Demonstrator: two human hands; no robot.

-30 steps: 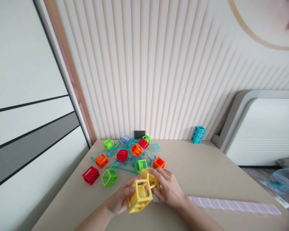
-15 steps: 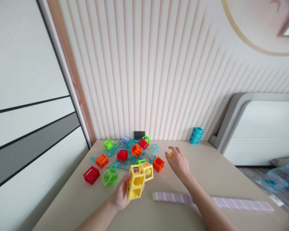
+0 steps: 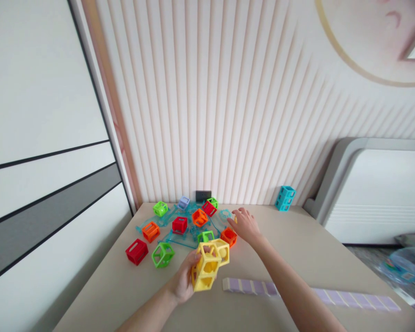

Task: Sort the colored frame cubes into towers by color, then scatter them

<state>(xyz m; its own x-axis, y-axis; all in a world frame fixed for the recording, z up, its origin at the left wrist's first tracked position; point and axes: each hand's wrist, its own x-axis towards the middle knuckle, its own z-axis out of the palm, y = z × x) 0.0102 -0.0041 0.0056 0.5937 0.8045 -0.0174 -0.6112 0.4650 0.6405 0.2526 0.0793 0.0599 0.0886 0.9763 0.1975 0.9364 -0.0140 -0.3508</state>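
Note:
My left hand [image 3: 185, 279] is wrapped around a group of yellow openwork cube blocks [image 3: 206, 269], some stacked and one joined at the right side. Above the table's middle, my right hand [image 3: 246, 224] has its fingers bent over a small yellow block [image 3: 235, 220], mostly hidden by the hand. Just below and left of that hand lies an orange cube block [image 3: 228, 236]. A green cube block [image 3: 205, 236] sits partly behind the yellow group. Red [image 3: 180, 225] and orange [image 3: 199, 217] blocks lie among clear blue pieces [image 3: 180, 238] farther back.
A blue block tower [image 3: 285, 198] stands at the back right by the ribbed wall. A purple-and-white strip [image 3: 356, 299] lies along the front, crossed by my right forearm. A red block [image 3: 137, 251] and green block [image 3: 163, 255] rest at left. A black socket [image 3: 203, 196] is behind.
My right hand has moved left and slightly back with the small yellow block, toward the scattered pieces. My left hand still holds the yellow group. The view has shifted slightly.

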